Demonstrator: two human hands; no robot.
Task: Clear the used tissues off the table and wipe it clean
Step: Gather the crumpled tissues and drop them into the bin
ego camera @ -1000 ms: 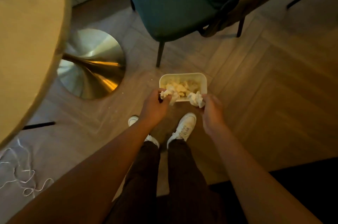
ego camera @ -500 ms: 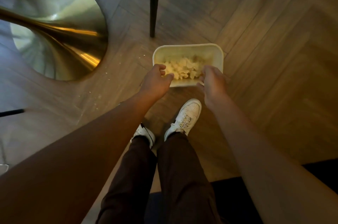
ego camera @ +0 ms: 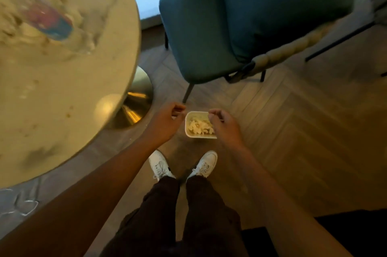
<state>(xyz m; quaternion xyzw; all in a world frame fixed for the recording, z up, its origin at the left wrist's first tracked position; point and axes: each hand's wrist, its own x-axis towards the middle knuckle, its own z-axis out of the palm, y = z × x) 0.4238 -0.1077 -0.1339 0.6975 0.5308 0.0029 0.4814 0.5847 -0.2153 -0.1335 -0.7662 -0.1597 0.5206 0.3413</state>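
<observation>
I stand and look down at my shoes (ego camera: 161, 165) on the wooden floor (ego camera: 293, 131). A little beyond them my left hand (ego camera: 165, 122) and my right hand (ego camera: 227, 127) hang above the floor. The fingers (ego camera: 178, 109) of both hands are loosely curled and hold nothing that I can see.

Between the hands, lower down on the floor, stands the small bin (ego camera: 200, 136). It opens upward, and its long axis runs from me toward the chair (ego camera: 240, 26). Inside lie crumpled tissues (ego camera: 199, 125), so I judge that part of the clearing is done.

To my left is the round desk (ego camera: 62, 89), resting on a gold base (ego camera: 134, 108). Its near part shows some small crumbs and marks. At its far part I see a pale heap, probably more used tissues (ego camera: 69, 32), around something red and blue (ego camera: 50, 22). This area is blurred, and I cannot tell what the object is or which way it points.

I think more tissues must go from the desk to the bin, and the wiping is not yet begun; no cloth is in view.
</observation>
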